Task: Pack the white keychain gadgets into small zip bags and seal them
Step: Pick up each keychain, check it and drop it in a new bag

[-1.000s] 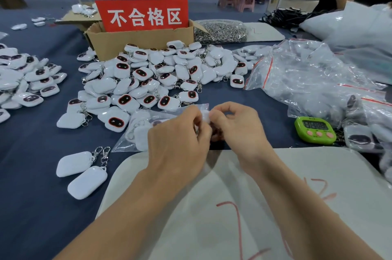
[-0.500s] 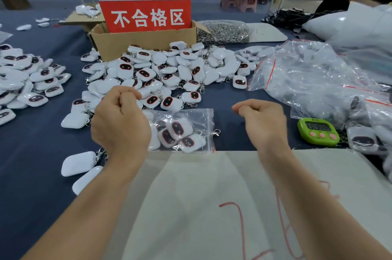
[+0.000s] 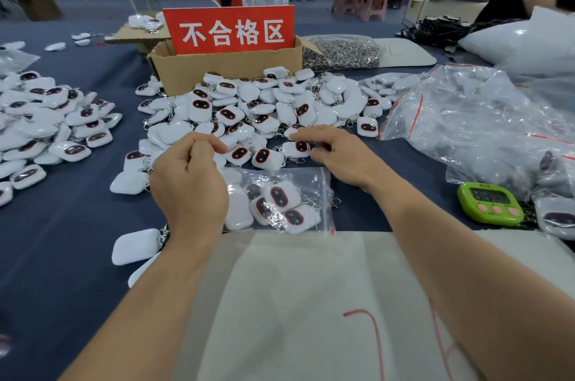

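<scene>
- Filled zip bag (image 3: 289,203) lies at centre, on the blue table (image 3: 62,225).
- Left hand (image 3: 189,184), fingers curled, covers the bag's 9 o'clock end.
- Right hand (image 3: 336,153), at 1 o'clock of the bag, touches a gadget (image 3: 297,147) at the edge of the pile (image 3: 264,107).
- Green timer (image 3: 490,205) sits at 3 o'clock.

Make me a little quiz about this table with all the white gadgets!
1. True or false: the green timer sits on the same side as the right hand.
2. What colour is the sign standing in the cardboard box? A blue, B red, C yellow.
3. Fill in: the zip bag lying by the left hand holds white ___.
Key: 1 true; 2 B; 3 gadgets.
</scene>
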A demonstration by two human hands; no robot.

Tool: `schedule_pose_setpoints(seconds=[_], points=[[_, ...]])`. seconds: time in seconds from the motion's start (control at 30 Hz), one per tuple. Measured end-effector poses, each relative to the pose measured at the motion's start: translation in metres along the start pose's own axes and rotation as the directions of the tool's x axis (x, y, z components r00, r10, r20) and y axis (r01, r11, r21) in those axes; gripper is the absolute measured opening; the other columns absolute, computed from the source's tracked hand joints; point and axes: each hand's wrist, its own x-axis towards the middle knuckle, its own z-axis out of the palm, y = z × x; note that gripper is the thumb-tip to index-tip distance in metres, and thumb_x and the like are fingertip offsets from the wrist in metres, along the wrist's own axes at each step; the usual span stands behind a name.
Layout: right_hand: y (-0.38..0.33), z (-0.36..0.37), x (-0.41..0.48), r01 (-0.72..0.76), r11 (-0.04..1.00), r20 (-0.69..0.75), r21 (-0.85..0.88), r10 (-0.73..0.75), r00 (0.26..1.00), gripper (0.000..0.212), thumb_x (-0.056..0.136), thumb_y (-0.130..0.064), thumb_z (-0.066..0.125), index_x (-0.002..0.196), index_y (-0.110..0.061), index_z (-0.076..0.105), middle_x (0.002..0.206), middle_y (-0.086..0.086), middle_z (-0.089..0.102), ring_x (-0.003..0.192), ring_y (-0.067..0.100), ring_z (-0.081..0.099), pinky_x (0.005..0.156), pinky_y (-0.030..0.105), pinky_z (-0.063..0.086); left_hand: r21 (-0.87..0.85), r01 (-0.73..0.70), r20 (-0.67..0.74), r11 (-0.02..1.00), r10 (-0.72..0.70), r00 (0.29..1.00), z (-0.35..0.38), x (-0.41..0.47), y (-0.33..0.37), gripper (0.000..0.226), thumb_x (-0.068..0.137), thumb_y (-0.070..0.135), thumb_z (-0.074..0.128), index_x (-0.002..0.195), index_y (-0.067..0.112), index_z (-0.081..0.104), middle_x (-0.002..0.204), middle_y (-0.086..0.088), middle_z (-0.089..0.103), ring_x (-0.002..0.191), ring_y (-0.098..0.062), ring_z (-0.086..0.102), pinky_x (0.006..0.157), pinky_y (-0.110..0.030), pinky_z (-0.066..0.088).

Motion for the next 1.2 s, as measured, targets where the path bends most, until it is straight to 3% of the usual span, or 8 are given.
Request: schedule_pose_setpoints(seconds=[0.23,0.3,0.4,0.53,0.63,0.77,1.0,1.2], points=[[0.005,0.004,-0.004,-0.109,0.993,-0.252,-0.037,0.096,0.963,0.029,0.083,-0.019,0.08,0.108,-0.033,0.08,0.112,-0.015,0.072,0.107,0.001,0.063,0.084,-0.002,0.038,-0.164,0.094,-0.032,0.982,-0.101,0.994,-0.003,0.008,-0.005,0.03,0.069,0.012,0.043,0.056,0.024,0.068,0.05,0.004,0.045,0.045,-0.01,0.03,0.047,-0.026,0.022],[0.006,0.002,-0.012,-0.146,0.986,-0.315,0.086,0.166,0.934,0.03,0.082,-0.008,0.08,0.106,-0.025,0.079,0.106,-0.013,0.074,0.103,0.001,0.066,0.094,0.011,0.049,-0.18,0.093,-0.043,0.979,-0.102,0.994,-0.004,0.01,-0.006,0.032,0.07,0.011,0.043,0.056,0.025,0.068,0.047,0.01,0.04,0.046,-0.01,0.03,0.048,-0.026,0.022],[0.008,-0.003,-0.03,-0.161,0.962,-0.394,0.219,0.238,0.888,0.057,0.08,0.005,0.073,0.127,-0.028,0.069,0.106,-0.011,0.074,0.1,0.004,0.068,0.1,0.026,0.054,-0.196,0.121,-0.076,0.973,-0.138,0.987,-0.005,0.013,-0.006,0.033,0.071,0.011,0.043,0.057,0.027,0.068,0.046,0.01,0.037,0.047,-0.01,0.03,0.05,-0.028,0.022],[0.007,-0.004,-0.055,-0.197,0.96,-0.488,0.199,0.272,0.829,0.086,0.085,0.006,0.066,0.153,-0.04,0.041,0.104,-0.008,0.061,0.087,0.006,0.058,0.067,0.0,0.041,-0.189,0.097,-0.049,0.977,-0.108,0.993,-0.002,0.01,-0.004,0.032,0.07,0.013,0.044,0.056,0.029,0.068,0.048,0.01,0.043,0.048,-0.008,0.034,0.05,-0.027,0.025],[-0.001,-0.002,-0.073,-0.208,0.949,-0.522,0.237,0.305,0.797,0.051,0.086,-0.002,0.072,0.119,-0.041,0.067,0.1,-0.013,0.069,0.086,0.007,0.063,0.066,0.003,0.042,-0.111,0.002,0.013,0.994,-0.001,1.0,0.003,0.001,0.0,0.033,0.076,0.015,0.047,0.062,0.034,0.07,0.048,0.012,0.048,0.05,-0.008,0.038,0.055,-0.03,0.03],[-0.012,0.002,-0.097,-0.19,0.884,-0.596,0.427,0.433,0.676,0.038,0.079,-0.012,0.082,0.089,-0.038,0.057,0.077,-0.014,0.072,0.059,0.0,0.062,0.054,0.009,0.044,0.003,-0.213,0.198,0.977,0.208,0.958,0.01,-0.027,0.007,0.029,0.082,0.018,0.05,0.072,0.036,0.069,0.053,0.015,0.058,0.046,-0.007,0.046,0.052,-0.028,0.031],[-0.031,0.002,-0.128,-0.046,0.766,-0.403,0.641,0.387,0.83,0.024,0.081,0.002,0.08,0.085,-0.022,0.08,0.078,-0.006,0.078,0.064,0.005,0.066,0.061,0.013,0.049,0.141,-0.381,0.494,0.914,0.269,0.827,0.017,-0.067,0.02,0.025,0.083,0.028,0.051,0.085,0.039,0.074,0.062,0.018,0.06,0.059,-0.009,0.057,0.058,-0.018,0.039],[-0.029,-0.006,-0.12,-0.123,0.558,-0.215,0.821,0.501,0.839,0.02,0.098,-0.002,0.062,0.094,-0.018,0.073,0.09,0.002,0.077,0.081,0.015,0.069,0.068,0.025,0.053,0.231,-0.297,0.427,0.926,0.178,0.887,0.014,-0.061,0.021,0.027,0.087,0.027,0.052,0.09,0.04,0.076,0.059,0.024,0.061,0.058,0.003,0.061,0.062,-0.027,0.045]])
